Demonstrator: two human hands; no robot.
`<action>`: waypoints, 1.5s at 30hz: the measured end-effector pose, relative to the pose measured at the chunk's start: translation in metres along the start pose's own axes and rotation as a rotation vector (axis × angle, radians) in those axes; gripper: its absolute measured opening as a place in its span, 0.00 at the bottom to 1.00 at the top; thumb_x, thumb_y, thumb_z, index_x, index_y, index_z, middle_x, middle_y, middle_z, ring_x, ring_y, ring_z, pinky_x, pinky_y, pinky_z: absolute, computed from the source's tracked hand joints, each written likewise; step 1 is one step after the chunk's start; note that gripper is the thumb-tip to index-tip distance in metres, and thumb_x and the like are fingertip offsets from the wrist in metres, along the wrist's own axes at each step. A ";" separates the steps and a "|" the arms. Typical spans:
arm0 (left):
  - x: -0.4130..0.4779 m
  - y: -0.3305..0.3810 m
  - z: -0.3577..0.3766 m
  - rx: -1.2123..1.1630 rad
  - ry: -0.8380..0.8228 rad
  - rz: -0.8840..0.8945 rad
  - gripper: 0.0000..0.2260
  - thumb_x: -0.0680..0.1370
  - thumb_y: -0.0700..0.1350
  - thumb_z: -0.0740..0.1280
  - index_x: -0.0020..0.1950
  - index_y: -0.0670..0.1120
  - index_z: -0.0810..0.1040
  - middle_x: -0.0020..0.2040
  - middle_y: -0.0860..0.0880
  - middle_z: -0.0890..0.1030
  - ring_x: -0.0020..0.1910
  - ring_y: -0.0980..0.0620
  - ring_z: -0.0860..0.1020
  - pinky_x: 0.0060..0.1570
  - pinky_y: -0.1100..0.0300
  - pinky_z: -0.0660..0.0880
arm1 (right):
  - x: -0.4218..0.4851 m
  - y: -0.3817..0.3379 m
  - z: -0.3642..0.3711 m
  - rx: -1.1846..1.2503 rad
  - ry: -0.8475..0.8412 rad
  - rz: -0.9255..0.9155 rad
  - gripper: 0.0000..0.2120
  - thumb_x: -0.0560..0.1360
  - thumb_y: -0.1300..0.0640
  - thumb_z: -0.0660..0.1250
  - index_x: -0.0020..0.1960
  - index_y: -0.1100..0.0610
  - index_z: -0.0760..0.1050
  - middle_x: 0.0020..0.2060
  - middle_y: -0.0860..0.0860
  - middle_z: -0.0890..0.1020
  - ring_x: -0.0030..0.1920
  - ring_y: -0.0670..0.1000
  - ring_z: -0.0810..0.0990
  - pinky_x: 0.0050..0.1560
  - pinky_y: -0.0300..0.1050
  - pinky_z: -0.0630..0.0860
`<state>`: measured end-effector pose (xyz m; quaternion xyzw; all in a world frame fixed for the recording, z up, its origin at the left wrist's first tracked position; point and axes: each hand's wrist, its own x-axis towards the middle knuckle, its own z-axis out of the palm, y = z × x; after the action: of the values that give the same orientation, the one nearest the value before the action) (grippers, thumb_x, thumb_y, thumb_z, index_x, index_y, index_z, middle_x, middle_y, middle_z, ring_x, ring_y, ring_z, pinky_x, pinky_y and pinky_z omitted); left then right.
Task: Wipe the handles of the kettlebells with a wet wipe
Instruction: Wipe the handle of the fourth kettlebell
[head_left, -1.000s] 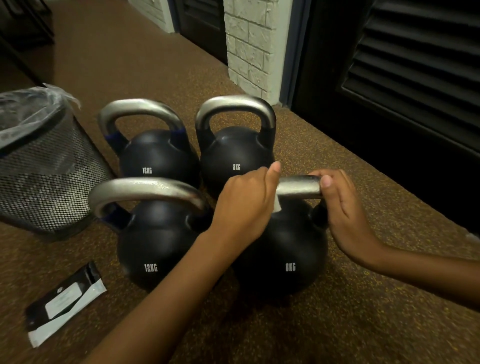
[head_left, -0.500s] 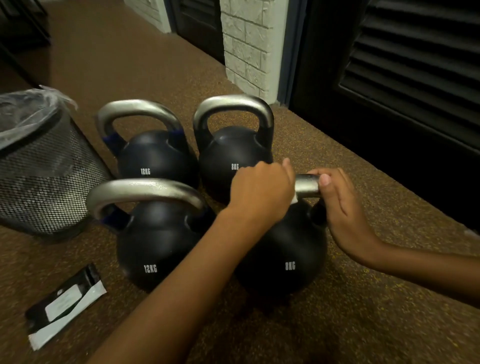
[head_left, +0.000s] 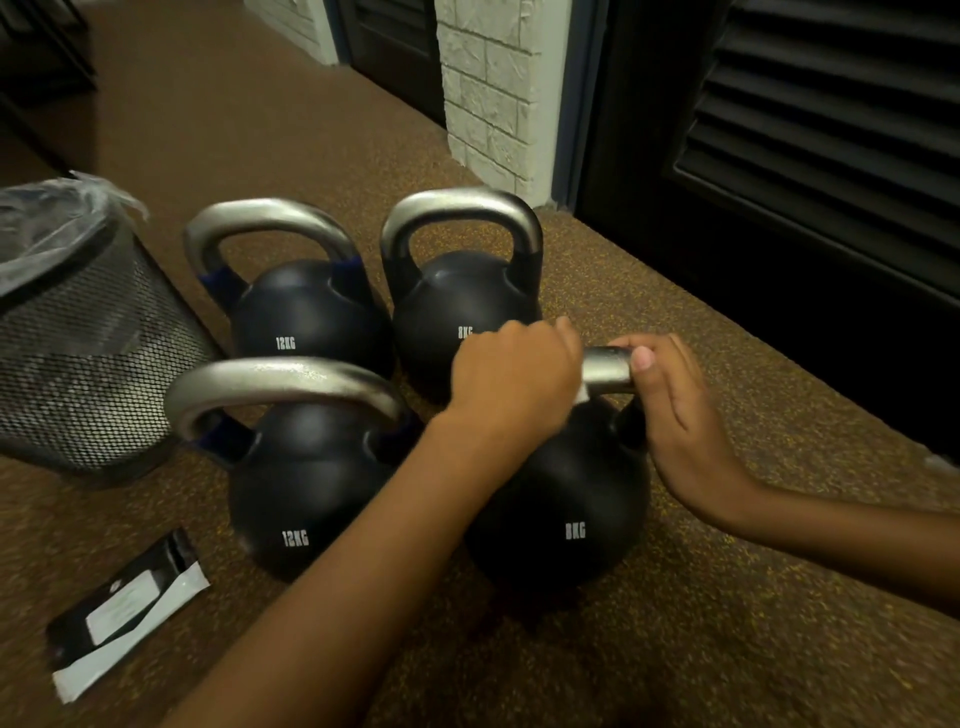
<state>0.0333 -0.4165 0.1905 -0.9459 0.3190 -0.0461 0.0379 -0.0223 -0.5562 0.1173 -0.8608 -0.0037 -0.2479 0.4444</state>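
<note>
Four black kettlebells sit on the speckled brown floor (head_left: 675, 649) in a two-by-two block, silver handles up.

- Near right kettlebell (head_left: 566, 499), marked 8KG: this is the one being worked on. Its handle (head_left: 607, 370) shows only as a short silver stretch between the two hands.
- Left hand (head_left: 514, 382): clenched over the left part of that handle, forearm crossing in from the near left. A small white corner of the wet wipe (head_left: 583, 396) sticks out under the fist, against the handle. Rest of the wipe is hidden inside the hand.
- Right hand (head_left: 675, 410): grasping the right end of the same handle, thumb on top of the bar, fingers down over the handle's right leg. Looks like a steadying grip; can't tell how tight.
- Near left kettlebell (head_left: 306, 493), 12KG: just beside the 8KG one, touching or almost, contact point is hidden by the left forearm. Handle bare.
- Far left kettlebell (head_left: 306, 317), 12KG, and far right kettlebell (head_left: 462, 312), 8KG: close behind the near pair, handles bare. The left fist covers part of the far right one's label.

Other items:
- Black mesh bin (head_left: 78, 353) with a clear liner, left of the kettlebells, near but apart.
- Black and white wipe packet (head_left: 130, 613) lying flat on the floor at near left, well apart from the hands.
- White brick pillar (head_left: 488, 93) and dark louvred panels (head_left: 831, 145) along the far right.
</note>
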 end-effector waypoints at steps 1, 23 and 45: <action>-0.001 0.008 0.000 0.060 0.025 0.020 0.18 0.80 0.42 0.54 0.70 0.41 0.62 0.57 0.43 0.76 0.54 0.40 0.76 0.43 0.52 0.63 | 0.000 0.000 0.000 0.003 -0.001 0.000 0.18 0.79 0.45 0.47 0.57 0.52 0.71 0.47 0.38 0.71 0.51 0.44 0.71 0.51 0.34 0.66; -0.012 0.004 0.021 -0.248 0.434 0.042 0.13 0.79 0.45 0.53 0.46 0.45 0.77 0.36 0.49 0.80 0.33 0.47 0.78 0.42 0.55 0.69 | 0.000 0.002 0.000 0.008 -0.017 -0.012 0.17 0.79 0.44 0.47 0.57 0.50 0.70 0.47 0.36 0.71 0.51 0.42 0.71 0.51 0.36 0.66; -0.021 0.014 0.027 -0.340 0.385 -0.200 0.23 0.81 0.53 0.44 0.46 0.49 0.78 0.40 0.52 0.81 0.42 0.51 0.78 0.68 0.45 0.58 | 0.001 -0.001 0.001 -0.004 0.010 0.010 0.18 0.79 0.42 0.47 0.56 0.49 0.71 0.47 0.38 0.72 0.49 0.48 0.73 0.49 0.48 0.71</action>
<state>0.0110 -0.4134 0.1614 -0.9393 0.2286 -0.1742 -0.1874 -0.0217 -0.5552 0.1182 -0.8606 0.0033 -0.2499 0.4437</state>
